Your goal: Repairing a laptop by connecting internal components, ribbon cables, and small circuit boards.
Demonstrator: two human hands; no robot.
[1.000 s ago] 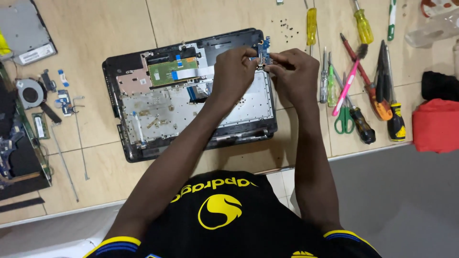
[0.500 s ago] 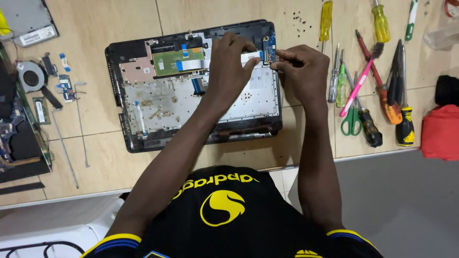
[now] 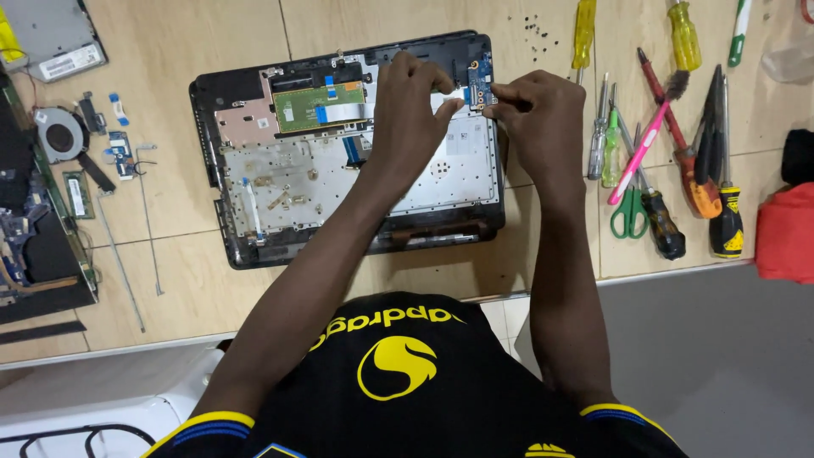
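Opened laptop base lies mid-desk. Small blue daughterboard sits at its far right corner. Left hand and right hand pinch there, apparently on its white ribbon cable. Judged light, thin, fragile: grip the board's edges.

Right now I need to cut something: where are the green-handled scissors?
In the head view, the scissors lie right of the laptop case, among the screwdrivers, under the pink brush.

An electronics repair workshop. On the wooden worktop lies an opened laptop shell, with screwdrivers, scissors, loose screws and a removed cooling fan spread around.
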